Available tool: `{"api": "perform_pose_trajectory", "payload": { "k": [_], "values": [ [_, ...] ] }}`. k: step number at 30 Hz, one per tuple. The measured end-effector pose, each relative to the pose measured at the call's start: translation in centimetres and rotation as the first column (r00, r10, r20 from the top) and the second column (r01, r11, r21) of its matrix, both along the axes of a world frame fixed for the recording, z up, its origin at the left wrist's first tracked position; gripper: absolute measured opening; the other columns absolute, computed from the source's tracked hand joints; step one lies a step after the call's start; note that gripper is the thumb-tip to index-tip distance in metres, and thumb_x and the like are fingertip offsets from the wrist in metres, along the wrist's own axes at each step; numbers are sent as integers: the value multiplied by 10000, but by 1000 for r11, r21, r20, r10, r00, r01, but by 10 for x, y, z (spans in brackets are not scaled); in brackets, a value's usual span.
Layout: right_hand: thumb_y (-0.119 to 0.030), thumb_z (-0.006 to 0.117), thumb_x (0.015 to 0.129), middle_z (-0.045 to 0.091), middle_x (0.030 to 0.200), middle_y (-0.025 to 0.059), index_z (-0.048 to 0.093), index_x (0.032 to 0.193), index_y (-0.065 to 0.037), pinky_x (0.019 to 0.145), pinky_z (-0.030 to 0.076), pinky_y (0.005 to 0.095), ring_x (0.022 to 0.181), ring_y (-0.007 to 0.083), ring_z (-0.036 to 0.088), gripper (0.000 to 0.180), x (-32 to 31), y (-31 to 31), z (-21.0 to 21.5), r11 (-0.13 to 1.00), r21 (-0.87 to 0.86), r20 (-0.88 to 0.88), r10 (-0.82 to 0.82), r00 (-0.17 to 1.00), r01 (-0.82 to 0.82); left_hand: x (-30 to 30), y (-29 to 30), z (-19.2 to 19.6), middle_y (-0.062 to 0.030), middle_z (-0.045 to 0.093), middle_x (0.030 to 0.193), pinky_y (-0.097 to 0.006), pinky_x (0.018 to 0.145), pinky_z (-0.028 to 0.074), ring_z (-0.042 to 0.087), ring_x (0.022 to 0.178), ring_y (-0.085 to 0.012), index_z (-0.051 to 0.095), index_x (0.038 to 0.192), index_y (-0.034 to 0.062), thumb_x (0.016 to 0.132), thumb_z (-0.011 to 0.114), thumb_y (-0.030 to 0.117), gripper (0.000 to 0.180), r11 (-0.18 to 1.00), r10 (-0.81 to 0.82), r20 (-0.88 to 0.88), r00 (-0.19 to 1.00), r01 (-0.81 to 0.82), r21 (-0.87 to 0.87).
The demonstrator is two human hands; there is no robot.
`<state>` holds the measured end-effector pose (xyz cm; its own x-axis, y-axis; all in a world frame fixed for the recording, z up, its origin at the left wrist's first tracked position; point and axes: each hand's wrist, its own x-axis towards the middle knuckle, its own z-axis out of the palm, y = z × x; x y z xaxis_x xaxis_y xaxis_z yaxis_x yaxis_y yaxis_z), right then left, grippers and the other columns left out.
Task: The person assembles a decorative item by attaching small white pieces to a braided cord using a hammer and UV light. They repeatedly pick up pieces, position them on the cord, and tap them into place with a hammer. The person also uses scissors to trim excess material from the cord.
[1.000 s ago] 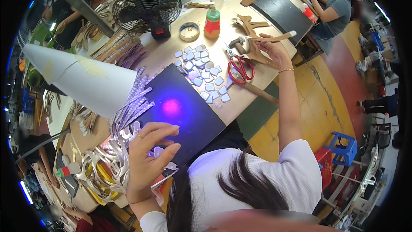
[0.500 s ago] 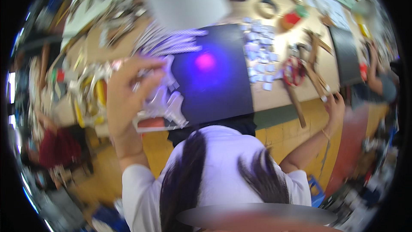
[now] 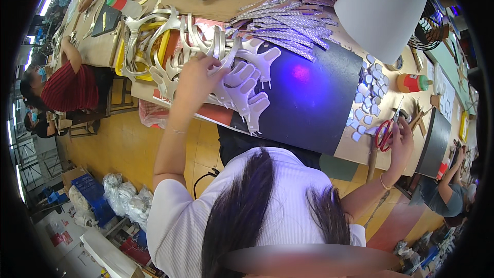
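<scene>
Your right hand (image 3: 400, 139) sat at the table's (image 3: 360, 150) near edge, fingers curled around the red scissors (image 3: 383, 135). Your left hand (image 3: 198, 74) reached onto the pile of silver cut-outs (image 3: 242, 85), fingers closed on one piece. Those lay at the left edge of the black mat (image 3: 314, 100). Small pale tiles (image 3: 366, 95) were right of the mat, striped strips (image 3: 288, 25) beyond it.
</scene>
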<state>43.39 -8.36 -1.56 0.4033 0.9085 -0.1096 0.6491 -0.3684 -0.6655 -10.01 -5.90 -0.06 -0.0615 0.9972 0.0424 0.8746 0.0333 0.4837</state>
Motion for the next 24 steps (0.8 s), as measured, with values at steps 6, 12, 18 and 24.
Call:
{"api": "perform_pose_trajectory", "payload": {
  "k": [6, 12, 18, 24],
  "values": [
    [-179, 682, 954, 654, 894, 49, 627, 1302, -30, 560, 461, 232, 637, 81, 578, 383, -59, 29, 8, 990, -56, -58, 123, 991, -127, 8, 2, -48, -135, 644, 881, -408, 749, 515, 665, 846, -293, 669, 989, 19, 769, 811, 199, 317, 995, 10, -139, 990, 4, 103],
    [-233, 713, 921, 716, 795, 98, 669, 1235, -55, 532, 486, 287, 597, 140, 670, 364, -78, 36, 5, 979, -24, -6, 202, 979, -202, -27, -7, 12, -114, 680, 1007, -262, 739, 486, 619, 865, -132, 598, 1200, -30, 867, 770, 200, 439, 932, 363, 445, 819, -318, -176],
    [-253, 716, 910, 719, 760, 108, 696, 1168, -17, 602, 501, 333, 582, 210, 661, 351, -81, 45, -5, 965, 26, 107, 258, 960, -262, 0, -34, 84, -48, 677, 868, -256, 625, 490, 587, 689, -100, 694, 1098, -11, 802, 796, -4, 313, 873, 163, 309, 937, -283, 396],
    [-258, 714, 911, 718, 761, 99, 707, 1144, -12, 638, 517, 335, 616, 213, 671, 339, -91, 46, -8, 967, 16, 67, 251, 966, -253, 107, -8, 31, -92, 701, 913, -370, 769, 519, 657, 850, -248, 730, 1009, 47, 797, 797, 138, 241, 805, -493, -105, 864, 499, 321]
  ]
}}
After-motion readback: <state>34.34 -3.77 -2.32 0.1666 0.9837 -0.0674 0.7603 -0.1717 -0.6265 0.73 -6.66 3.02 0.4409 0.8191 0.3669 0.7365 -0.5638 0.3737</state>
